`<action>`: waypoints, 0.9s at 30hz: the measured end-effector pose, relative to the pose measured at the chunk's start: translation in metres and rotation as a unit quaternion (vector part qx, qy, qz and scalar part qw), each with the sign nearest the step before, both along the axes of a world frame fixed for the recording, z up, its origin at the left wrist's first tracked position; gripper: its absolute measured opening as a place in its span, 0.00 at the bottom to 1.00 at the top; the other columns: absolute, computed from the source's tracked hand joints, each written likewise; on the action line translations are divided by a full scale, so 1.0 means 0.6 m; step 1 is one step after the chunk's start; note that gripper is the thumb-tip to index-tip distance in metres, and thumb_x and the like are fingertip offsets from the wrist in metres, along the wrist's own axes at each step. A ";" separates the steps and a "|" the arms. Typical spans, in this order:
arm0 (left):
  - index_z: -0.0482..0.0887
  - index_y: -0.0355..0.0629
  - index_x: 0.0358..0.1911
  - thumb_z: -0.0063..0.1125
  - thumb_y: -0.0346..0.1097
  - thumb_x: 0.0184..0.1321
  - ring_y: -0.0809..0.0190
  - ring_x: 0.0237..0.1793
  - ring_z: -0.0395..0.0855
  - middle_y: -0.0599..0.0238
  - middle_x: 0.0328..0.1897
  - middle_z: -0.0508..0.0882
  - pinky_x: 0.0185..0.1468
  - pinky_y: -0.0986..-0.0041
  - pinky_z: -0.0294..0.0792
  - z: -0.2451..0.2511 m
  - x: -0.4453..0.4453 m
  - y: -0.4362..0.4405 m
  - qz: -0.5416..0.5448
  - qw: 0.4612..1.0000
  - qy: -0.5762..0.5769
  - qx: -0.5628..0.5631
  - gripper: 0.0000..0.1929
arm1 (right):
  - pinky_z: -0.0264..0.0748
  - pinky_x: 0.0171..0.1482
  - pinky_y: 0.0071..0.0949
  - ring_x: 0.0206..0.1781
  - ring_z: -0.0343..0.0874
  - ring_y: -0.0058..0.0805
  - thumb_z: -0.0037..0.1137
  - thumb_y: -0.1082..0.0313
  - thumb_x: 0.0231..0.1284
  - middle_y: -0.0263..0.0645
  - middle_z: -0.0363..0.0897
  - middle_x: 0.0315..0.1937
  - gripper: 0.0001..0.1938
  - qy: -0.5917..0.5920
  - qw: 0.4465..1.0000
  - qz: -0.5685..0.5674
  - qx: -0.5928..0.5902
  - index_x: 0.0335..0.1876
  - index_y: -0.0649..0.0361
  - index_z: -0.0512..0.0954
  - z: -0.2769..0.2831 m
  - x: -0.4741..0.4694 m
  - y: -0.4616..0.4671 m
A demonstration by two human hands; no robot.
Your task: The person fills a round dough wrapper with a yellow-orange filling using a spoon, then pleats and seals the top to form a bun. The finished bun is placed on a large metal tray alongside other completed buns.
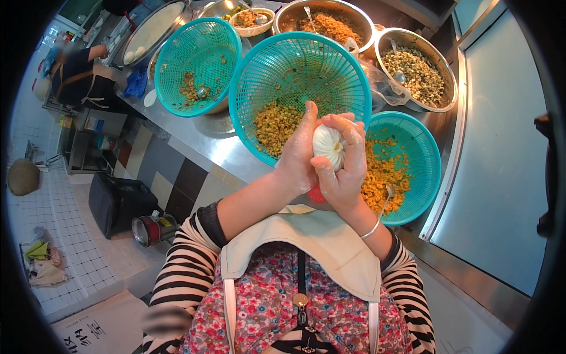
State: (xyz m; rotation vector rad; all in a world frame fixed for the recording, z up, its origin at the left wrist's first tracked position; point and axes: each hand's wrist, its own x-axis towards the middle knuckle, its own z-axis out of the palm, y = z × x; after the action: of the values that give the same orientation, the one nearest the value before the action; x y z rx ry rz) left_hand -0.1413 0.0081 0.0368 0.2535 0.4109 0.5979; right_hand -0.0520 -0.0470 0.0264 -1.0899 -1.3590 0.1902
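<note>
Both hands meet around a pleated white dough bun, its gathered top facing the right hand's fingers. My left hand supports the bun's left side, thumb pointing up. My right hand curls around its right side with bent fingers and thumb; flour dusts both hands. Beneath and beyond them stands a large teal plastic colander with chopped green-yellow filling. Close to the right hand, a smaller teal colander holds orange-yellow filling and a metal spoon. Something red shows below the hands.
Another teal colander with a spoon stands left. Steel bowls of filling line the back, near a plastic bag. A round pan with white balls is upper left. A co-worker stands farther left; a metal-framed panel borders the right.
</note>
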 end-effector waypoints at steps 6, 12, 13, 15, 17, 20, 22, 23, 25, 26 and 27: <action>0.75 0.38 0.64 0.30 0.70 0.75 0.56 0.61 0.81 0.55 0.60 0.81 0.68 0.62 0.73 0.029 -0.001 -0.014 0.008 0.996 0.043 0.074 0.39 | 0.72 0.58 0.36 0.54 0.75 0.38 0.63 0.42 0.67 0.45 0.78 0.54 0.33 -0.023 0.998 -0.033 0.045 0.62 0.67 0.73 -0.006 0.000 0.004; 0.76 0.37 0.64 0.30 0.68 0.77 0.57 0.61 0.81 0.56 0.60 0.82 0.69 0.64 0.73 0.047 -0.001 -0.025 0.025 0.962 0.123 0.242 0.38 | 0.73 0.58 0.37 0.52 0.77 0.39 0.67 0.48 0.66 0.45 0.79 0.52 0.31 -0.027 0.996 -0.026 0.076 0.61 0.67 0.73 -0.003 0.006 0.006; 0.76 0.37 0.64 0.30 0.67 0.77 0.58 0.61 0.81 0.56 0.60 0.82 0.69 0.64 0.73 0.048 -0.003 -0.026 0.025 0.953 0.143 0.268 0.38 | 0.74 0.58 0.37 0.52 0.77 0.39 0.68 0.48 0.65 0.45 0.79 0.52 0.31 -0.032 0.996 -0.024 0.083 0.61 0.66 0.73 -0.002 0.009 0.007; 0.77 0.37 0.63 0.30 0.66 0.78 0.58 0.60 0.82 0.57 0.59 0.82 0.68 0.64 0.73 0.048 -0.005 -0.027 0.024 0.931 0.179 0.318 0.37 | 0.75 0.56 0.40 0.51 0.79 0.41 0.70 0.47 0.62 0.46 0.79 0.51 0.31 -0.044 0.995 -0.023 0.082 0.60 0.66 0.74 -0.004 0.026 0.006; 0.77 0.37 0.62 0.30 0.66 0.78 0.58 0.59 0.82 0.57 0.58 0.82 0.67 0.64 0.74 0.050 -0.005 -0.021 0.003 0.958 0.154 0.241 0.36 | 0.76 0.55 0.41 0.51 0.79 0.43 0.72 0.45 0.59 0.47 0.79 0.50 0.33 -0.042 0.995 -0.011 0.087 0.59 0.65 0.74 -0.003 0.033 0.005; 0.78 0.37 0.61 0.32 0.64 0.79 0.60 0.56 0.83 0.58 0.55 0.83 0.63 0.65 0.76 0.053 0.003 -0.013 -0.015 0.996 0.073 0.058 0.35 | 0.76 0.54 0.40 0.52 0.80 0.43 0.72 0.39 0.54 0.46 0.81 0.48 0.40 -0.036 0.996 0.003 0.086 0.62 0.66 0.73 0.015 0.026 -0.003; 0.78 0.37 0.60 0.33 0.64 0.79 0.60 0.55 0.84 0.58 0.54 0.83 0.61 0.66 0.76 0.050 0.011 -0.013 -0.007 0.998 0.061 0.018 0.34 | 0.76 0.54 0.40 0.51 0.80 0.43 0.72 0.39 0.55 0.45 0.81 0.47 0.40 -0.009 0.996 0.003 0.088 0.61 0.66 0.73 0.012 0.018 -0.001; 0.78 0.37 0.60 0.34 0.63 0.79 0.61 0.55 0.84 0.59 0.53 0.84 0.61 0.67 0.76 0.047 0.014 -0.014 -0.001 0.998 0.067 0.017 0.34 | 0.75 0.54 0.40 0.50 0.80 0.43 0.72 0.39 0.55 0.45 0.82 0.46 0.40 0.004 0.996 0.003 0.089 0.61 0.66 0.73 0.011 0.016 -0.001; 0.78 0.36 0.60 0.34 0.63 0.79 0.61 0.54 0.84 0.59 0.52 0.84 0.60 0.68 0.76 0.041 0.020 -0.021 0.016 0.997 0.062 0.045 0.33 | 0.75 0.54 0.40 0.49 0.81 0.42 0.71 0.40 0.57 0.45 0.82 0.46 0.38 -0.016 0.998 -0.023 0.059 0.60 0.66 0.74 0.014 0.015 -0.010; 0.78 0.36 0.60 0.34 0.63 0.79 0.62 0.54 0.84 0.60 0.52 0.84 0.60 0.68 0.76 0.040 0.021 -0.024 0.025 0.996 0.059 0.059 0.33 | 0.75 0.53 0.40 0.49 0.81 0.42 0.70 0.41 0.58 0.44 0.82 0.46 0.36 -0.016 0.998 -0.029 0.058 0.60 0.66 0.74 0.013 0.016 -0.010; 0.79 0.36 0.59 0.34 0.62 0.79 0.62 0.53 0.84 0.60 0.52 0.84 0.59 0.69 0.76 0.044 0.021 -0.025 0.025 0.994 0.079 0.077 0.33 | 0.75 0.53 0.40 0.49 0.81 0.42 0.70 0.41 0.59 0.44 0.82 0.46 0.35 -0.015 0.998 -0.036 0.057 0.59 0.66 0.74 0.013 0.016 -0.010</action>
State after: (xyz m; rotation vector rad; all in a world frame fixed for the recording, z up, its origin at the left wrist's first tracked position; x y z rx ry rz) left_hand -0.1284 -0.0069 0.0635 0.4407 0.5262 0.6623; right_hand -0.0426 -0.0531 0.0340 -1.0487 -1.3387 0.0433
